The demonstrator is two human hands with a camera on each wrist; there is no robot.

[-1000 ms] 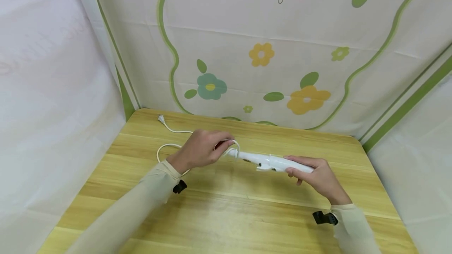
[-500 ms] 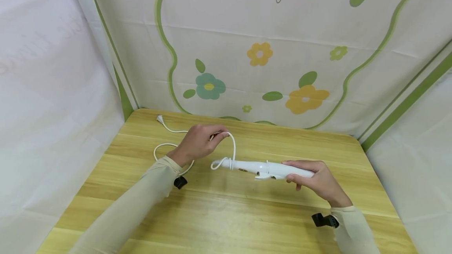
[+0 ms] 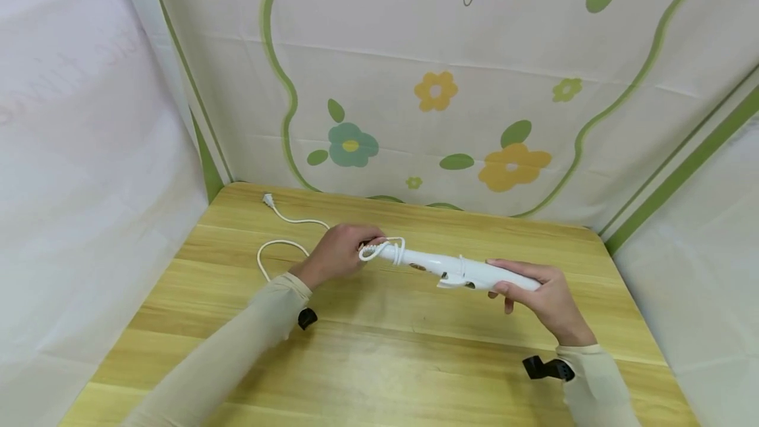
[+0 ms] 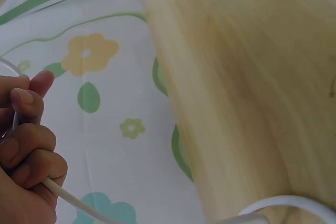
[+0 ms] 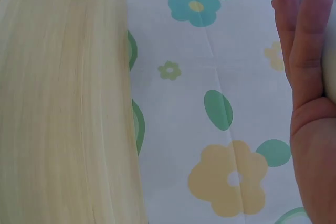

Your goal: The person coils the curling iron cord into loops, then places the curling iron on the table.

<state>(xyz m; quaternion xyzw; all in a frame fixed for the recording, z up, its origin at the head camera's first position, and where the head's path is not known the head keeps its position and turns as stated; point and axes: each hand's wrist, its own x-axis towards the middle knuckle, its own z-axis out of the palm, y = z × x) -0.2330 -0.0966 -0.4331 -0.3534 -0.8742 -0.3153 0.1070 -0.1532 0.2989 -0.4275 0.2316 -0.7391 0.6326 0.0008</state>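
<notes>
A white curling iron is held above the wooden table, its narrow cord end to the left and slightly raised. My right hand grips its thick right end, thumb on the near side. At the narrow end, the white cord loops round the body. My left hand is beside that end and holds the cord; in the left wrist view its fingers curl round the cord. The right wrist view shows the right hand at the edge, with the iron mostly cut off.
The rest of the cord lies in a curve on the table, with its plug near the back left corner. White cloth with printed flowers stands behind the table, and plain white cloth borders its left side.
My left hand drew a loop of cord up above the iron's narrow end, then came down beside it. The iron dipped and rose again, shifting slightly right in my right hand's grip.
</notes>
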